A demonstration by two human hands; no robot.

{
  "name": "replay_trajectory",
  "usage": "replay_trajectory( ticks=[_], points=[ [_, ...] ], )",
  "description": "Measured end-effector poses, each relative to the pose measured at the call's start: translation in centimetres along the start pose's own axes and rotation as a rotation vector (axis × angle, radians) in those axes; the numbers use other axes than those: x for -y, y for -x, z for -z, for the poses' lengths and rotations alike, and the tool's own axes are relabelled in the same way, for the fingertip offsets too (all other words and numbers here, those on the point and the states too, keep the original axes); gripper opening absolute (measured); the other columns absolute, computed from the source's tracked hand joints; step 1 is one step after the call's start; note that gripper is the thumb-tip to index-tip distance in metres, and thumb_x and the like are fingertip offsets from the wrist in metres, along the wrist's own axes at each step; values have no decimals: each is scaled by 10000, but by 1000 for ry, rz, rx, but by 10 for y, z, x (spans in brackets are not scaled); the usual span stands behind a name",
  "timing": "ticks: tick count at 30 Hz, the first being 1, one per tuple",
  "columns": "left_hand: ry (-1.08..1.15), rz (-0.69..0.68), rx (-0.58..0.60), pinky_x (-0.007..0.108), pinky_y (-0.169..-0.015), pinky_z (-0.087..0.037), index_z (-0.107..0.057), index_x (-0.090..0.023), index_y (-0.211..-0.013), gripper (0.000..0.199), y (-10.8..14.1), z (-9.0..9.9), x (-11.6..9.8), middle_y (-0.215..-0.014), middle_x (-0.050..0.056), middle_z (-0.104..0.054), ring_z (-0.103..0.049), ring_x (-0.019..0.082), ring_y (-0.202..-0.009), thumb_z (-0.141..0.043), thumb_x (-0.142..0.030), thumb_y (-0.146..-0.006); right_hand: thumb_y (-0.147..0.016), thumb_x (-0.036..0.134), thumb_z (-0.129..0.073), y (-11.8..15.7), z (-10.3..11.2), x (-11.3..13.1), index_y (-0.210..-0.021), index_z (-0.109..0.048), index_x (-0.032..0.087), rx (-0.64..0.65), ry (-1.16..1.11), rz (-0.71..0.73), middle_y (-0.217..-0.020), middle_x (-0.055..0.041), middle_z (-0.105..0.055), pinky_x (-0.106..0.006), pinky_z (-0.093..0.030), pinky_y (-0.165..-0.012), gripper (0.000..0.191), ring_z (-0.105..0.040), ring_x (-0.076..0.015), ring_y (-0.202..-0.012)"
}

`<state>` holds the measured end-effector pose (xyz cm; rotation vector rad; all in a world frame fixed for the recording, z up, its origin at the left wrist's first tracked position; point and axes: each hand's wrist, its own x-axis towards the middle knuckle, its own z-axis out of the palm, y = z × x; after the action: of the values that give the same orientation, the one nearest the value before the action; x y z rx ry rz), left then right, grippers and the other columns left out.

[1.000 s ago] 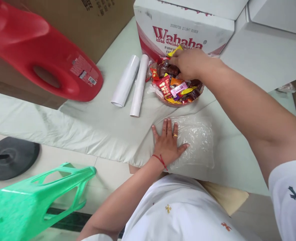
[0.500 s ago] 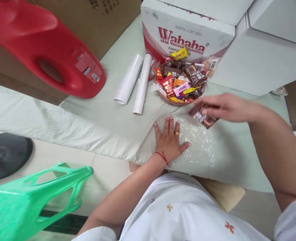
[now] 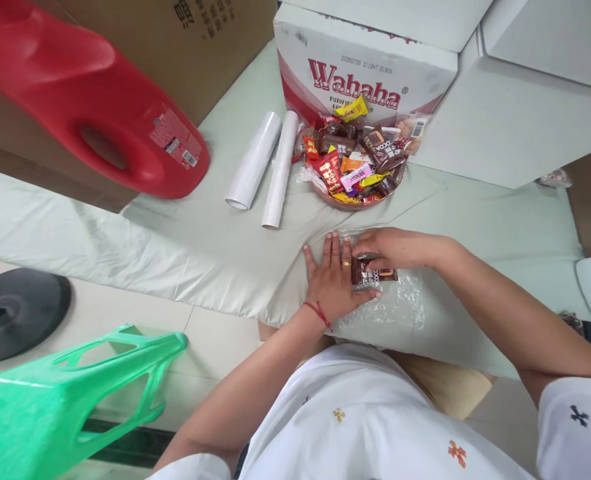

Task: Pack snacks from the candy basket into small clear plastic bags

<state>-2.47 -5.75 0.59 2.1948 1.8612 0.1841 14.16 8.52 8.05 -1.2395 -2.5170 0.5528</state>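
My left hand (image 3: 333, 283) lies flat with its fingers spread, pressing the left part of a clear plastic film sheet (image 3: 406, 304) onto the cloth-covered table. My right hand (image 3: 398, 248) is closed on a brown cocoa snack packet (image 3: 386, 274), which it holds down on the film between my left thumb and forefinger. Part of the packet is hidden under my right fingers. Just beyond the hands, a bowl (image 3: 348, 204) is heaped with wrapped sweets and snacks, with another brown cocoa packet (image 3: 379, 145) among them.
Two white rolls (image 3: 253, 163) lie left of the bowl. A Wahaha carton (image 3: 365, 60) and white boxes (image 3: 530, 113) stand behind. The red jug (image 3: 140, 143) is at the far left. A green stool (image 3: 75, 387) stands on the floor beyond the table edge.
My right hand has brought the brown cocoa packet down and left, from above the film's right side onto the film beside my left hand. My left hand stays flat in place.
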Motion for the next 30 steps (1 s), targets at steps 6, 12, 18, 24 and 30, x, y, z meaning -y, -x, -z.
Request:
replay_trajectory(
  ticks=[6, 12, 18, 24, 30],
  points=[
    [17, -16, -25, 786, -1217, 6, -138, -76, -1677, 1239, 1, -2, 3, -1725, 294, -123, -119, 428, -1622, -446, -907, -812, -987, 444, -612, -35, 40, -31, -1204, -690, 173, -183, 21, -89, -1149, -76, -720, -411, -499, -948, 356, -658, -248, -1074],
    [4, -40, -62, 804, -1202, -9, -178, -97, -1672, 1175, 2, -6, 5, -1719, 306, -153, -131, 438, -1617, -455, -877, -838, -904, 607, -698, -84, 49, -37, -1228, -647, 96, -189, 249, -293, -1252, -225, -650, -505, -497, -959, 607, -591, -370, -1188],
    [15, -54, -97, 809, -1193, -10, -235, -156, -1666, 1076, 2, -8, 5, -1714, 300, -192, -157, 441, -1610, -436, -851, -870, -917, 608, -675, -112, 27, -35, -1153, -672, 78, -101, 346, -414, -1264, -244, -623, -524, -502, -957, 580, -568, -394, -1225],
    [32, -58, -119, 810, -1191, -23, -267, -166, -1658, 1032, 2, -10, 6, -1707, 301, -216, -179, 448, -1603, -464, -820, -884, -914, 540, -709, -99, 44, -44, -1116, -666, 71, -192, 303, -303, -1207, -240, -646, -485, -477, -959, 512, -570, -357, -1183],
    [51, -69, -131, 818, -1184, -15, -264, -160, -1658, 1047, 2, -12, 6, -1709, 308, -198, -159, 447, -1609, -446, -836, -879, -971, 544, -640, -77, 73, -39, -1172, -677, 77, -189, 136, -112, -1103, -155, -699, -396, -478, -889, 509, -618, -245, -1028]
  ],
)
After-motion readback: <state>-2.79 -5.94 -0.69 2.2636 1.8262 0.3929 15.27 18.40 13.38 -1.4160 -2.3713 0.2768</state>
